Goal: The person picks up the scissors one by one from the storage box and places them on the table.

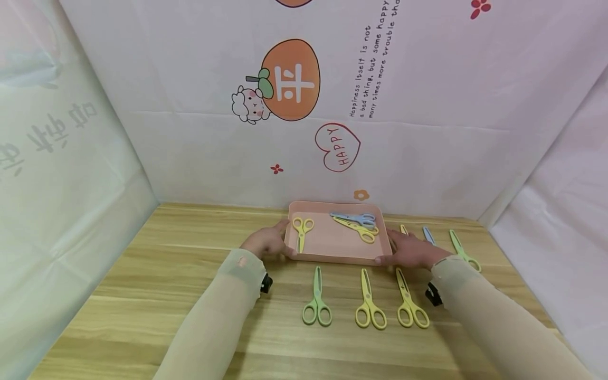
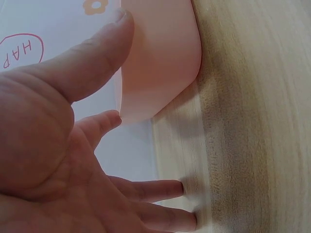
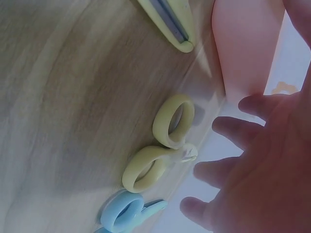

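A shallow pink tray (image 1: 328, 247) sits at the back of the table with scissors inside: a yellow pair (image 1: 301, 240) at the left, and a blue pair (image 1: 353, 217) lying over another yellow pair (image 1: 351, 225) at the right. My left hand (image 1: 271, 241) is at the tray's left end, thumb and index fingertips right at its rim in the left wrist view, the other fingers spread straight. At the right end is my right hand (image 1: 412, 249), its thumb by the front corner and its straight fingers alongside the end wall.
In front of the tray lie green scissors (image 1: 319, 287) and two yellow pairs, one in the middle (image 1: 367, 287) and one further right (image 1: 404, 289). Beyond my right hand are yellow scissors (image 3: 173, 121), a blue pair (image 3: 121, 212) and a green pair (image 1: 458, 245). A printed cloth (image 1: 214, 153) hangs behind.
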`<state>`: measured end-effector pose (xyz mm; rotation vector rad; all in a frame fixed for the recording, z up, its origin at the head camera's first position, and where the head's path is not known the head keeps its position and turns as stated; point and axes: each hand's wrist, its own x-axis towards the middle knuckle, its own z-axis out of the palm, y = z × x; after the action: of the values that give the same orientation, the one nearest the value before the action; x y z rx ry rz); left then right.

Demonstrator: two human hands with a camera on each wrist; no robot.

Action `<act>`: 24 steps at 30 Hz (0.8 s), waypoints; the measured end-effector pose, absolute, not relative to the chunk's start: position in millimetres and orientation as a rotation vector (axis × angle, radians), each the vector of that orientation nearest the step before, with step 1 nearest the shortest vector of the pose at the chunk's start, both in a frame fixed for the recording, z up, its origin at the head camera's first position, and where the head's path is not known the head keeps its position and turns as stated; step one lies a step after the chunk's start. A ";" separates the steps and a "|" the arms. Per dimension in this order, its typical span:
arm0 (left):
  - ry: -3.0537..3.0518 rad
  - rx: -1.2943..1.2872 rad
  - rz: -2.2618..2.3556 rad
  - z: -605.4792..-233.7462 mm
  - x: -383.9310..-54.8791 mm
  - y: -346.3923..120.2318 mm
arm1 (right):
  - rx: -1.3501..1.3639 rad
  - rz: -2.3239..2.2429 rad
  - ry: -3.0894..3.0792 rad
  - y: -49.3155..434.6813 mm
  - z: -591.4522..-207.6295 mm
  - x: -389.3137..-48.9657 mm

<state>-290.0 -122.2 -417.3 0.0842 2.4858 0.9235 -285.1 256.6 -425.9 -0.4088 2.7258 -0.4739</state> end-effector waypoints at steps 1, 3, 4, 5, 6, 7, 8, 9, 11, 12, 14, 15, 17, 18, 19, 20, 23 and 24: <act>2.484 0.080 0.929 -417.5 -289.9 -122.3 | -0.409 -0.492 2.718 257.0 -426.5 -285.0; 2.492 0.081 0.922 -419.5 -291.1 -122.8 | -0.406 -0.521 2.707 258.0 -428.0 -285.3; 2.498 0.081 0.916 -420.3 -291.5 -122.9 | -0.408 -0.526 2.704 258.6 -428.9 -285.4; 2.496 0.064 0.908 -417.3 -289.7 -121.6 | -0.411 -0.527 2.703 259.3 -429.8 -285.7; 2.498 0.057 0.899 -418.3 -290.5 -121.5 | -0.406 -0.529 2.701 260.2 -431.0 -286.1; 2.503 0.051 0.884 -419.3 -291.5 -121.3 | -0.394 -0.531 2.699 261.1 -431.9 -286.3; 2.508 0.048 0.875 -420.4 -292.2 -121.0 | -0.388 -0.529 2.696 261.9 -432.8 -286.5; 2.507 0.041 0.875 -421.0 -292.9 -120.7 | -0.383 -0.530 2.692 262.6 -433.6 -286.9; 2.507 0.034 0.857 -422.1 -294.0 -120.2 | -0.369 -0.535 2.684 263.9 -435.4 -287.8; 2.511 0.040 0.863 -422.1 -293.9 -120.3 | -0.352 -0.547 2.680 264.2 -436.1 -288.3; 2.516 0.056 0.873 -421.3 -292.9 -120.6 | -0.339 -0.574 2.671 265.3 -437.9 -290.0; 2.518 0.061 0.875 -420.5 -292.2 -120.8 | -0.334 -0.590 2.666 265.8 -438.9 -290.8; 2.527 0.079 0.880 -418.8 -290.2 -121.4 | -0.327 -0.617 2.655 266.6 -440.0 -292.2; 2.530 0.085 0.887 -418.5 -289.6 -121.8 | -0.322 -0.629 2.647 267.1 -440.4 -292.9; 2.531 0.086 0.885 -418.2 -289.3 -122.2 | -0.324 -0.629 2.642 267.4 -440.7 -293.5; 2.531 0.089 0.887 -417.9 -289.0 -122.5 | -0.322 -0.632 2.634 267.2 -440.4 -294.0; 2.527 0.091 0.904 -417.7 -288.9 -123.1 | -0.317 -0.620 2.622 266.1 -438.7 -294.7; 2.525 0.091 0.909 -417.9 -289.0 -123.2 | -0.312 -0.616 2.619 265.6 -438.2 -294.8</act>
<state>-289.0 -123.2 -417.9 0.0912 2.5254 0.9090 -294.8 265.6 -438.2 -0.3121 2.6190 -0.6161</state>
